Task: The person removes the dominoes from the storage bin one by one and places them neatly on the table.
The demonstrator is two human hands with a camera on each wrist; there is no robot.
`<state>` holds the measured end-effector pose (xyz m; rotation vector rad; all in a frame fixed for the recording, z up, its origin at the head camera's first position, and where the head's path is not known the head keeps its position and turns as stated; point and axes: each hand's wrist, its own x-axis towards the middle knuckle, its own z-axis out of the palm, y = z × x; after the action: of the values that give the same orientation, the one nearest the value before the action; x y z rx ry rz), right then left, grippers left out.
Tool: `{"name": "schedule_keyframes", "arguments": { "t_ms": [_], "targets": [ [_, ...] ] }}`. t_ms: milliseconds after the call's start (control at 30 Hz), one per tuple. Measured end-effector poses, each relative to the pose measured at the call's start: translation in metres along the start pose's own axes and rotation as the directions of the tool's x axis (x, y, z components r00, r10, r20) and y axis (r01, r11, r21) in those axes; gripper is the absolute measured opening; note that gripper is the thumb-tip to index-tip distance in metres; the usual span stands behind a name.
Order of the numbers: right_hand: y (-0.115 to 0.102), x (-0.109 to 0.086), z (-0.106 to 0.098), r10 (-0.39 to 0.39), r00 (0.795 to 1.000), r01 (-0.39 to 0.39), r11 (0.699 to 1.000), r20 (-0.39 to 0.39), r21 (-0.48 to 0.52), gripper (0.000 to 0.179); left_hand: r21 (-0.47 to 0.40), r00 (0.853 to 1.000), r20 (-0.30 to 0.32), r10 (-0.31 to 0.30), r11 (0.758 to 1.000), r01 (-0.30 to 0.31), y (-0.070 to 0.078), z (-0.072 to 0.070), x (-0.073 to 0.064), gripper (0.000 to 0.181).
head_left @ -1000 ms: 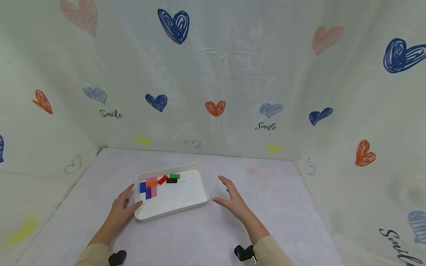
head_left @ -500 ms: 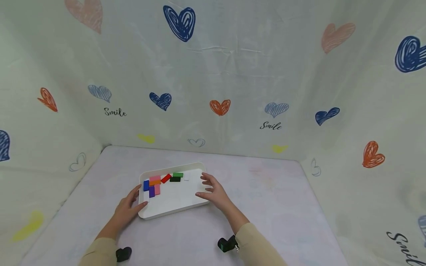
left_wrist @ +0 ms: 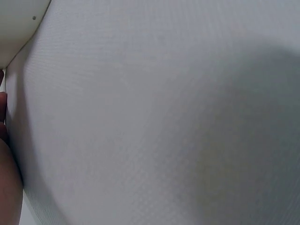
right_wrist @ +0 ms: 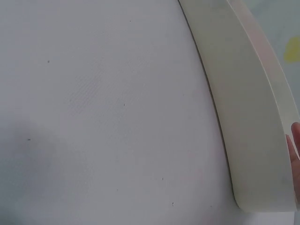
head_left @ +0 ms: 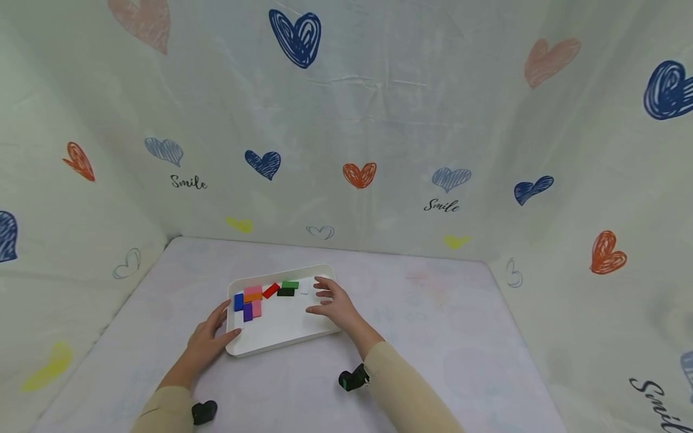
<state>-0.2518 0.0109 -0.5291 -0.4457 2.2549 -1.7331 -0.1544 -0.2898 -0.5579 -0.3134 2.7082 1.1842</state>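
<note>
Tray [head_left: 292,322], shallow, white, rectangular, round-cornered: flat on pale, faintly mottled tabletop [head_left: 433,337]. Left hand [head_left: 206,338] at tray's left end, thumb and fingers spread apart, touching rim; can't tell how firmly. Right hand [head_left: 338,307] over tray's right end, thumb apart from loosely bent fingers, nothing visible between. Nearest those fingers, inside tray: flat white piece [head_left: 304,287], just beside; can't tell if touching.

Other blocks, all small flat rectangles, inside tray. Left-end cluster: blue block [head_left: 239,302] by tray's left wall, pink block [head_left: 252,290] by far wall, orange block [head_left: 252,297] just in front of pink. Purple block [head_left: 248,312] and second pink block [head_left: 257,308] side by side, nearer tray's middle. Along tray's far side: red block [head_left: 271,291], angled; green block [head_left: 290,285], black block [head_left: 286,292] just in front.

On near side of tray: beige sleeve [head_left: 411,391] on right arm, black device [head_left: 204,412] by left wrist. Beyond tray: pale curtain [head_left: 379,120] printed with hearts and "Smile". Left wrist view: mostly tabletop, tray corner at edge.
</note>
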Motion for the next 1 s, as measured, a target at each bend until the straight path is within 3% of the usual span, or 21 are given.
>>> {"name": "schedule_keyframes", "arguments": {
  "t_ms": [333,667,1000],
  "targets": [
    [0.014,0.026,0.009,0.064,0.998,-0.064,0.996,-0.013,-0.065,0.073,-0.006,1.0,0.003,-0.018,1.0,0.018,0.001,0.001,0.001,0.092],
    [0.023,0.041,0.016,0.124,0.989,-0.134,0.98,-0.079,-0.148,0.067,-0.012,1.0,0.004,-0.025,1.0,0.025,0.004,0.001,0.001,0.093],
    [0.024,0.047,0.02,0.13,0.985,-0.161,0.936,-0.115,-0.315,0.066,-0.062,0.998,0.043,0.044,0.997,-0.041,0.001,-0.004,0.001,0.1]
  ]
}}
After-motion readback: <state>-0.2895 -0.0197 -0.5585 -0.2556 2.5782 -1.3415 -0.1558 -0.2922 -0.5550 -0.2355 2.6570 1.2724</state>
